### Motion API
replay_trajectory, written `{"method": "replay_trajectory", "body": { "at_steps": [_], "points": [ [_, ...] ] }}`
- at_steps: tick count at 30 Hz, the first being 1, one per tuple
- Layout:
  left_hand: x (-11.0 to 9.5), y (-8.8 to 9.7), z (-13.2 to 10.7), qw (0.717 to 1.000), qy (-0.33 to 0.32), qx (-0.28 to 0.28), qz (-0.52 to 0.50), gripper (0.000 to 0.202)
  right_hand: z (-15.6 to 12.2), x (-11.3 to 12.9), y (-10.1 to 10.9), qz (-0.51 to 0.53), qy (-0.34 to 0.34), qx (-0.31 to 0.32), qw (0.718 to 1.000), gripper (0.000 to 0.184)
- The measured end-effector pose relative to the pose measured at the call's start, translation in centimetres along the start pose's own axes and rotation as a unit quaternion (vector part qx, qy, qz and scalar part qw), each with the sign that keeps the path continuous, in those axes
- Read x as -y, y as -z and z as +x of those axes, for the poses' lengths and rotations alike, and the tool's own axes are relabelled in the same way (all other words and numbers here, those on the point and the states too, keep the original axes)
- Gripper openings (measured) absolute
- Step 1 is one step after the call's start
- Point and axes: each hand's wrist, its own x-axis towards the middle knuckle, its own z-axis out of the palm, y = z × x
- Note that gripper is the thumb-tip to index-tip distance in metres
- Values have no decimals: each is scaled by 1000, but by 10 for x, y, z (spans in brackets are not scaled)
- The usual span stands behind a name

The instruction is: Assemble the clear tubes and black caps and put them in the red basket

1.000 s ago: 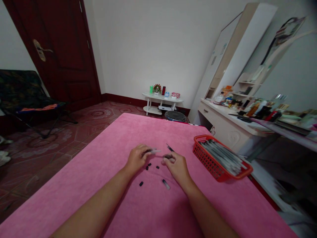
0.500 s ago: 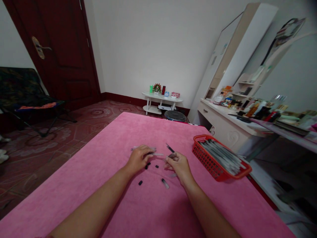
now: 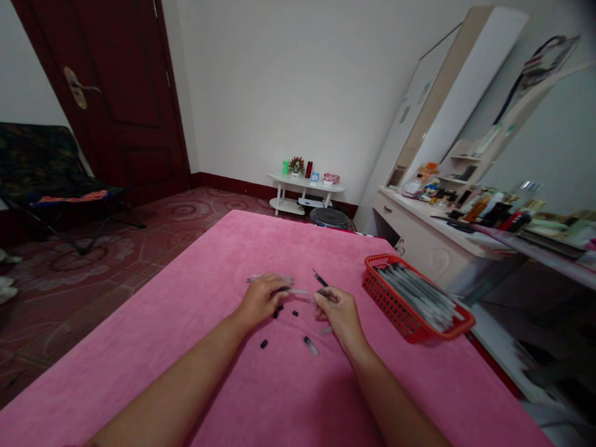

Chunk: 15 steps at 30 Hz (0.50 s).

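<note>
My left hand (image 3: pixel 263 300) is closed around a slim clear pen barrel (image 3: pixel 298 291), whose pale end points right. Facing it, my right hand (image 3: pixel 339 310) has thumb and fingers pinched together; what is between them is too small to make out. A black pen tip section (image 3: pixel 320 277) sticks out beyond the right knuckles; whether it is gripped or lying there, I cannot tell. Behind my left hand lie clear pen parts (image 3: pixel 254 279). Between my forearms are small black pieces (image 3: pixel 264 344) and a clear cap with a black end (image 3: pixel 310 346).
A red plastic basket (image 3: pixel 395 309) full of pens stands on the right of the pink-covered table (image 3: pixel 223 385). Past the table's far edge are a dark round stool (image 3: pixel 329 217) and a low white stand (image 3: pixel 287 205). A cluttered dresser (image 3: pixel 419 230) is at the right.
The view has shifted very slightly. My right hand has turned a little at the fingertips; my left hand and the loose parts look the same.
</note>
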Motion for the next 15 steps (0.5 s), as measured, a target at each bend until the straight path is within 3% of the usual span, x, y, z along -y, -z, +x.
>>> {"method": "replay_trajectory", "body": {
  "at_steps": [8,15],
  "points": [
    [0,-1,0,1000,-4,0,7,21,-2,3,-1,41,-5,23,999,32],
    [1,0,0,1000,-2,7,17,20,-4,6,-4,18,18,27,999,25]
  ]
}}
